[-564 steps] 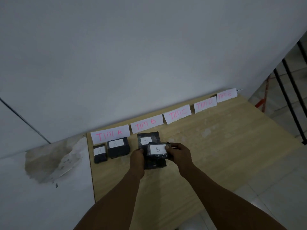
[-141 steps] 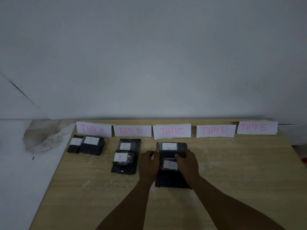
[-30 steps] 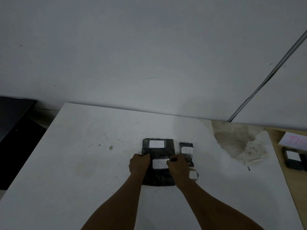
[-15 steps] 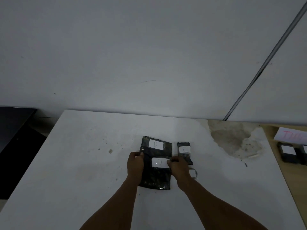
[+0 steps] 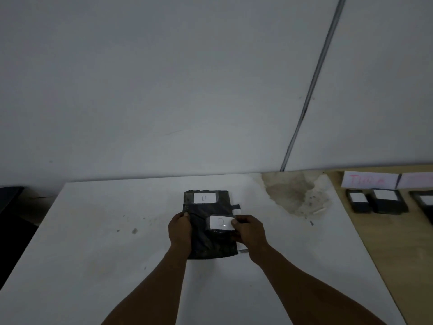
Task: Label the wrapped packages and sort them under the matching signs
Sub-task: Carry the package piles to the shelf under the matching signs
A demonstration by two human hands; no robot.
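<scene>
A large black wrapped package with a white D label lies over the white table. A smaller black package with its own D label rests on top of it. My left hand grips the stack's left edge. My right hand grips the right side, thumb on the small package's label. A further small package is mostly hidden behind the stack's right edge. At the right, on the wooden table, two labelled black packages lie under a pink-lettered sign.
A white wall rises right behind both tables. A stained patch marks the white table's far right corner. Something dark stands left of the table. Another package and sign show at the right frame edge.
Both hands have lifted the D stack and shifted it slightly right, covering the small package that lay beside it. The view has turned right, showing more of the wooden table.
</scene>
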